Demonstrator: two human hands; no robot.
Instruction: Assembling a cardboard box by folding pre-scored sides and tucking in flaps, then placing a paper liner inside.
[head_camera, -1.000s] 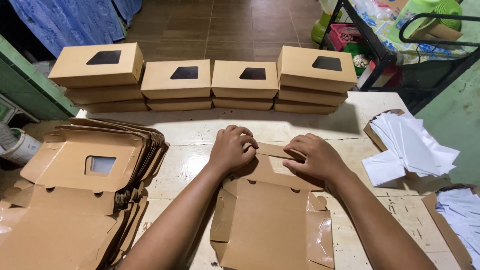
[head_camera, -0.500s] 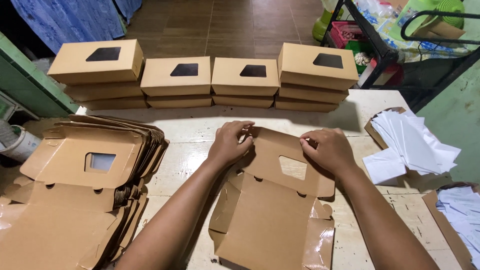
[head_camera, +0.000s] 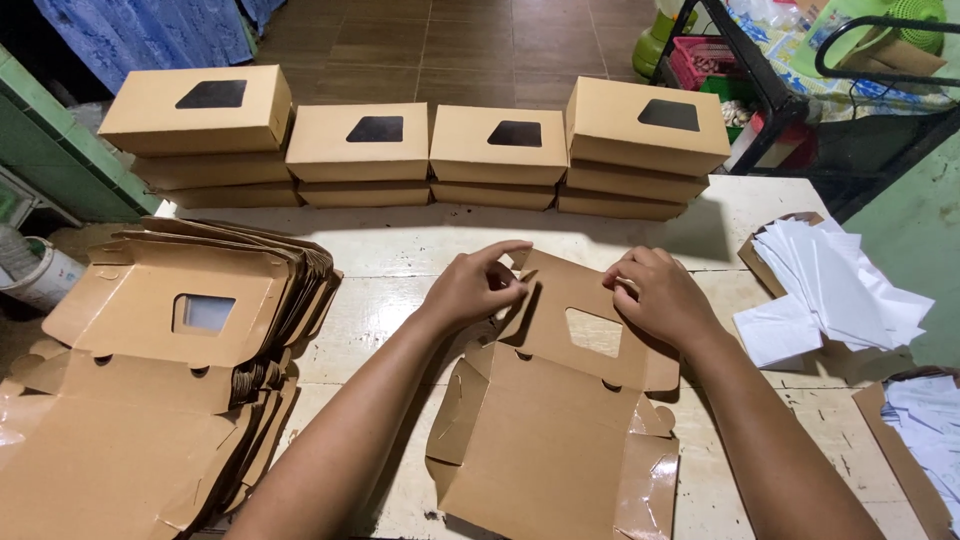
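Observation:
A flat brown cardboard box blank (head_camera: 560, 440) with a cut-out window lies on the pale table (head_camera: 400, 260) in front of me. Its windowed lid panel is tilted up toward me. My left hand (head_camera: 475, 285) pinches the left top flap of that panel. My right hand (head_camera: 660, 295) grips the right top corner of the same panel. Both forearms reach in from the bottom of the view.
A thick stack of unfolded box blanks (head_camera: 150, 380) lies at the left. Several folded windowed boxes (head_camera: 430, 150) stand stacked in a row along the table's far edge. White paper sheets (head_camera: 840, 290) in open cartons sit at the right. A black metal rack (head_camera: 800, 90) stands beyond.
Both hands were pressing the blank flat a second ago. They have since lifted the windowed lid panel up and moved apart to its upper corners.

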